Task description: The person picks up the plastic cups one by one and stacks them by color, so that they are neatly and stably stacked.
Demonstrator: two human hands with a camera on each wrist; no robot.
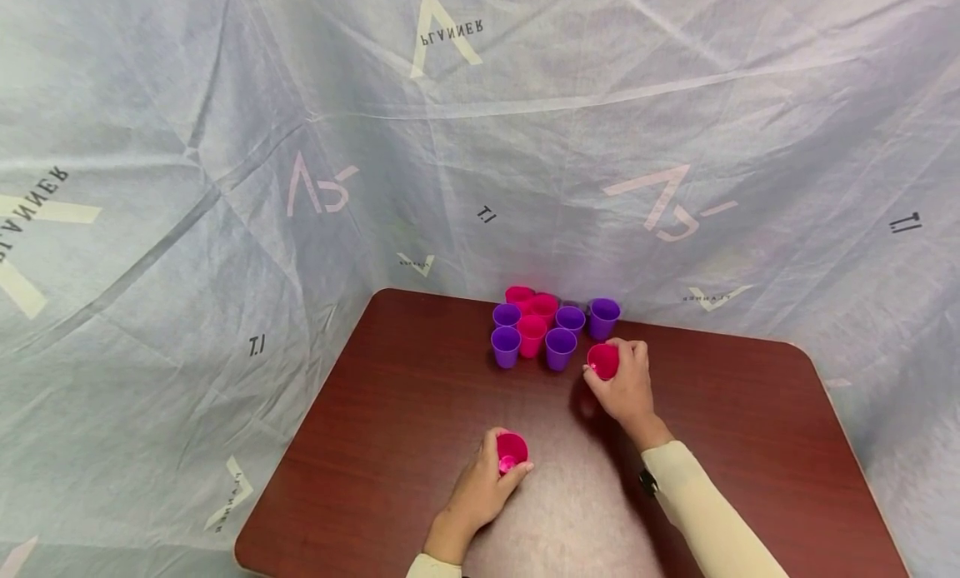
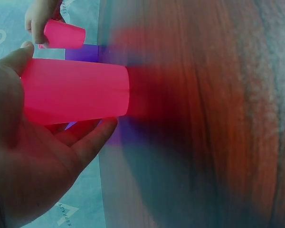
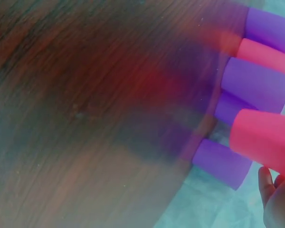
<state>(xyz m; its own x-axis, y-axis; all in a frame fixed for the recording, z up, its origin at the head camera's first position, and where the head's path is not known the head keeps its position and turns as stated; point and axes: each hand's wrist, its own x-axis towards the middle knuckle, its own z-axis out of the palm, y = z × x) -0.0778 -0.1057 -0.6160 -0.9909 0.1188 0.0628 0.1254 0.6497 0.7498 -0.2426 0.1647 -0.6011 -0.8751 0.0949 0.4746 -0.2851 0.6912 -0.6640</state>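
Observation:
My left hand [image 1: 474, 488] holds a pink cup [image 1: 513, 450] near the front middle of the table, thumb on one side and fingers on the other. In the left wrist view this pink cup [image 2: 76, 91] stands upright relative to the tabletop. Farther back and to the right, my right hand [image 1: 630, 388] grips another pink cup [image 1: 603, 360] by its side. The right wrist view shows that pink cup [image 3: 266, 140] in front of several purple cups. Behind it in the head view stands a lone purple cup [image 1: 604, 318], mouth up.
Left of the right hand, pink cups [image 1: 532, 336] and purple cups [image 1: 560, 350] stand mouth up in a close cluster at the table's back edge. The brown wooden table [image 1: 390, 395] has rounded corners. Grey printed sheeting [image 1: 525, 145] hangs behind and beside it.

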